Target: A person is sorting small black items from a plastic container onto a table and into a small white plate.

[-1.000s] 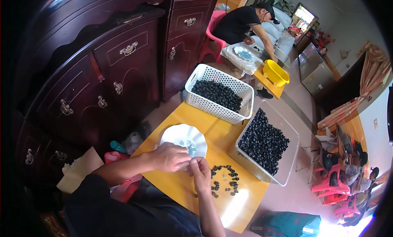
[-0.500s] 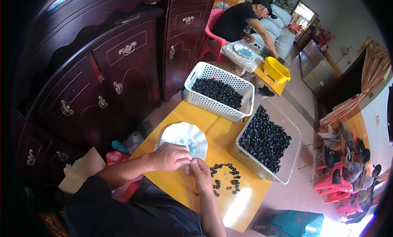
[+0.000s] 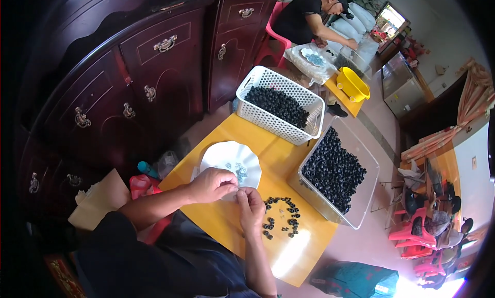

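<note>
My left hand (image 3: 212,185) and my right hand (image 3: 251,207) meet fingertip to fingertip over the near edge of a white scalloped plate (image 3: 214,152). Both are pinched closed; whatever sits between the fingers is too small to make out. On the plate lies a little heap of small pale blue-green pieces (image 3: 241,173). Just right of my right hand, small black ring-like parts (image 3: 292,222) form a rough loop on the yellow table (image 3: 314,246), with a few tiny pale bits inside the loop.
A white perforated basket (image 3: 265,129) and a clear plastic bin (image 3: 368,187), both holding many black parts, stand at the table's far side. A co-worker (image 3: 299,20) sits beyond, near a yellow tub (image 3: 352,84). Dark wooden cabinets (image 3: 165,76) line the left. A green bag (image 3: 356,278) lies lower right.
My view has shifted slightly, and my hands stay together at the plate, fingertips a little further apart. The co-worker's reaching hand has moved up, away from the yellow tub.
</note>
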{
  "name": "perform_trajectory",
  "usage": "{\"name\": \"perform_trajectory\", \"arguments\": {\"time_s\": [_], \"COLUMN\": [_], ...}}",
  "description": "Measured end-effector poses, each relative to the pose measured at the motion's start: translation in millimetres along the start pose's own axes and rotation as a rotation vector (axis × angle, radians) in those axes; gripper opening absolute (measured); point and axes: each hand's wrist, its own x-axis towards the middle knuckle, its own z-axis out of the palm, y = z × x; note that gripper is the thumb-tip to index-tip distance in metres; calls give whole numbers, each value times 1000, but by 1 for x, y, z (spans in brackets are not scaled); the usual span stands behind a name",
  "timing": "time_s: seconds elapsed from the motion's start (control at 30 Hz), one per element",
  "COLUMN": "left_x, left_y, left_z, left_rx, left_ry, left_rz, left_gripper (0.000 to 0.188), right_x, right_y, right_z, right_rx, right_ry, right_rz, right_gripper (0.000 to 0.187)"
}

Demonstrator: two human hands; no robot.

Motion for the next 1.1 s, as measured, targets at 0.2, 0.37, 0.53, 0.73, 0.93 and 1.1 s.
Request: {"name": "perform_trajectory", "arguments": {"time_s": [0.2, 0.37, 0.53, 0.73, 0.93, 1.1], "left_x": [-5, -4, 4, 10, 14, 10], "left_y": [2, 2, -19, -40, -36, -5], "left_z": [3, -3, -14, -18, -16, -11], "left_rx": [-76, 58, 591, 793, 743, 432], "left_ry": [-28, -28, -9, -30, -54, 47], "left_rz": [-86, -78, -56, -58, -63, 80], "left_gripper": [12, 12, 13, 16, 16, 16], "right_x": [-1, -4, -11, -25, -35, -41], "right_y": [8, 3, 4, -5, -1, 5], "right_z": [-1, -6, -17, -17, -17, -16], "right_rx": [-2, 70, 175, 100, 131, 189], "right_ry": [40, 90, 96, 56, -2, -21], "right_rz": [-86, -75, -40, -35, -8, 38], "right_gripper": [13, 16, 20, 30, 31, 30]}}
